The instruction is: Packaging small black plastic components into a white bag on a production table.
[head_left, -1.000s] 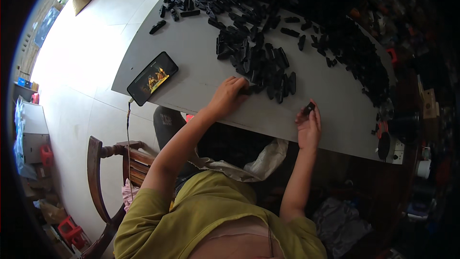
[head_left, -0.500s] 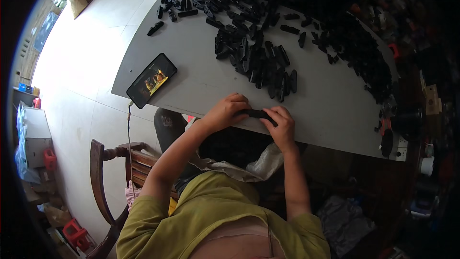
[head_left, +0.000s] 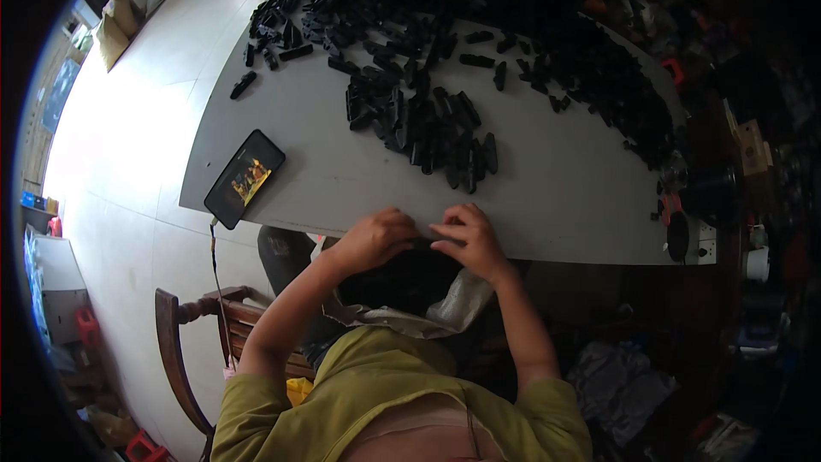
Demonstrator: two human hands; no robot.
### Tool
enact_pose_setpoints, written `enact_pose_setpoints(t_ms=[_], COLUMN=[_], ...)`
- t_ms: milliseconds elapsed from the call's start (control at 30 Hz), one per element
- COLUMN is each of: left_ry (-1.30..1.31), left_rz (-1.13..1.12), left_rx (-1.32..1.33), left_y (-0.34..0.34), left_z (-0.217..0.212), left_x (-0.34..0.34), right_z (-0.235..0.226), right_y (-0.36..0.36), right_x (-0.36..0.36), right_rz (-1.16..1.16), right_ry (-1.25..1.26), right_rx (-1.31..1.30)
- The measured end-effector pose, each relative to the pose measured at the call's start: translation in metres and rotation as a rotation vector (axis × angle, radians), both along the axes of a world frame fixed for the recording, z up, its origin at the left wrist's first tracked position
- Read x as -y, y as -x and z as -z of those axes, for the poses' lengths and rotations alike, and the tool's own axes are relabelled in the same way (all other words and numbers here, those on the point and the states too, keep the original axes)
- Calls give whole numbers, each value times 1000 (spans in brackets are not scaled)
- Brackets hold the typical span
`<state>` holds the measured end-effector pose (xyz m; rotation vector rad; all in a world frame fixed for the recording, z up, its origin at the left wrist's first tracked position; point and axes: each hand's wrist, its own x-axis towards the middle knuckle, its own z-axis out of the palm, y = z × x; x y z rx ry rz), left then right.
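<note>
At the table's near edge my left hand (head_left: 379, 240) is closed, its fingers curled inward; whether it holds anything is hidden. Just to its right, my right hand (head_left: 470, 242) is open, thumb and fingers apart with nothing seen between them. Beneath both hands an opened whitish sack (head_left: 466, 301) rests on my lap, and dark pieces (head_left: 398, 281) inside it are hard to make out. Beyond my hands lies a heap of small, long black pieces (head_left: 419, 120), apart from my fingers.
More black pieces are piled at the far left (head_left: 321, 21) and along the right side (head_left: 611, 98) of the grey table (head_left: 299, 192). A phone (head_left: 245, 179) with a lit screen and a cable lies at the left edge. A wooden chair (head_left: 175, 351) stands at lower left.
The long black piece held between both hands is no longer seen there. My hands have come nearer the sack's mouth, and the right fingers have spread. The whole view has shifted.
</note>
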<state>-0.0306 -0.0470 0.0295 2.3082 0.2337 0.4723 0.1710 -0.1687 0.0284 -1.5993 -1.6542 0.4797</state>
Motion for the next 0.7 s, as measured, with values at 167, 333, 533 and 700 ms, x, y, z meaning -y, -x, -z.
enact_pose_setpoints(t_ms=[167,333,533,700], left_ry=[9,27,-64,-61], left_rz=[15,-112,-136,-119], left_rx=[57,21,0,14], left_y=[8,0,-1,-3], left_z=[-10,4,2,0], left_x=[-5,-7,-2,1], right_z=[2,20,30,35], right_y=[-97,-196,-280,-292], right_x=[-23,-92,-164,-191], right_rz=[384,669,943,856], right_ry=[-136,-191,179,304], right_rx=[53,380,507,451])
